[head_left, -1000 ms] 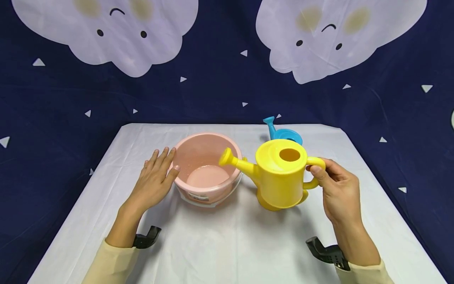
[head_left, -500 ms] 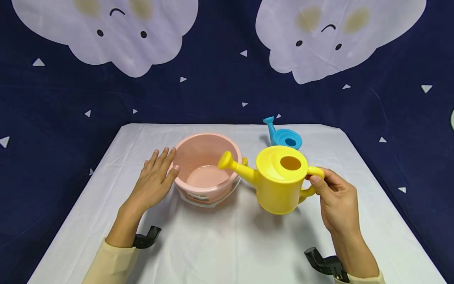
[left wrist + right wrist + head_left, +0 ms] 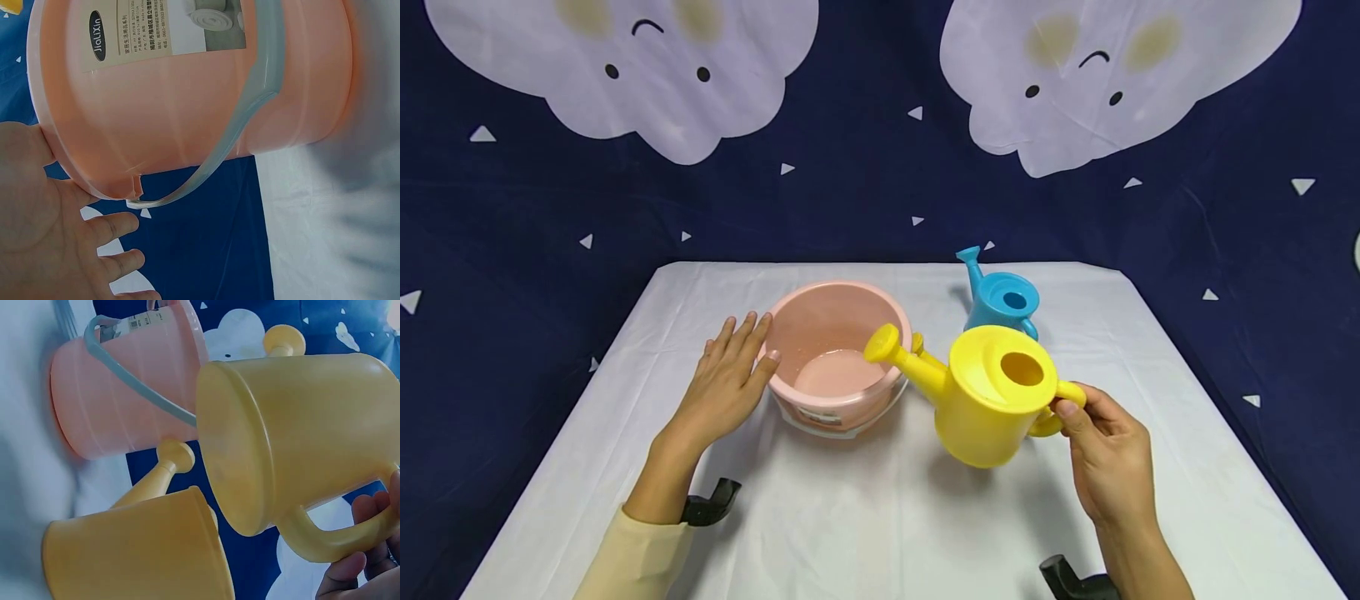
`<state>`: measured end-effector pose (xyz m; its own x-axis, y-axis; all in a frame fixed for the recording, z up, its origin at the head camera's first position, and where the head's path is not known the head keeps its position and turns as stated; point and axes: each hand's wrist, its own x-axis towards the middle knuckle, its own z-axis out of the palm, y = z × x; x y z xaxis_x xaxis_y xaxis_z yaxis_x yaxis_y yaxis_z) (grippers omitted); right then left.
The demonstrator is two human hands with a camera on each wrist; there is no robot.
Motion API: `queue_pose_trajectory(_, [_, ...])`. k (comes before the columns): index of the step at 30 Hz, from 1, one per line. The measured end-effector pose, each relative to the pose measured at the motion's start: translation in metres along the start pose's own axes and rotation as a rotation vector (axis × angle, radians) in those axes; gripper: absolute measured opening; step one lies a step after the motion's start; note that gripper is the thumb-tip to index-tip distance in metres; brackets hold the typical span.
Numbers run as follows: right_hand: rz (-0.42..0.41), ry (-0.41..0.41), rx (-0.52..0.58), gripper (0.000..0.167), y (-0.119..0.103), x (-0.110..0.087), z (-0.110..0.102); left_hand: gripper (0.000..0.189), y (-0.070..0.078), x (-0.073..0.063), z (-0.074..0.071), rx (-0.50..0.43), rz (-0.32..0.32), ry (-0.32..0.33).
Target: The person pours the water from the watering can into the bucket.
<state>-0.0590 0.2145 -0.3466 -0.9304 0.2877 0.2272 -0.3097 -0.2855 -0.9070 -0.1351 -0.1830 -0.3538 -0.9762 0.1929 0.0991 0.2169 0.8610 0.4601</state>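
On the white-covered tabletop [image 3: 850,533] stands a round pink plastic bucket [image 3: 835,321], the left grip [image 3: 722,387] straight-fingered against its rim; right of it, aloft and slightly tilted, a smooth yellow plastic watering can [image 3: 985,425] lies leftward of the nearer right grip [image 3: 1112,454], which pinches its handle, long axis running towards the bucket; behind stand a second yellow can [image 3: 137,550] and a smaller blue watering can [image 3: 996,310]

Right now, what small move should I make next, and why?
I'd probably tip the held yellow watering can slightly forward: your right hand grips its handle above the table, its spout points towards the pink bucket, and your left hand touches the bucket.
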Motion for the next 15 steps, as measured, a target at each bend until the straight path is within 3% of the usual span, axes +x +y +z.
queue_pose_trajectory(6, [-0.05, -0.072, 0.069, 0.022, 0.006, -0.008, -0.005, 0.06, 0.0, 0.0, 0.0, -0.005, 0.002, -0.003])
queue_pose_trajectory(15, [-0.024, -0.088, -0.021, 0.028, 0.017, -0.021, -0.011, 0.059, 0.0, -0.001, -0.001, -0.011, 0.003, -0.009])
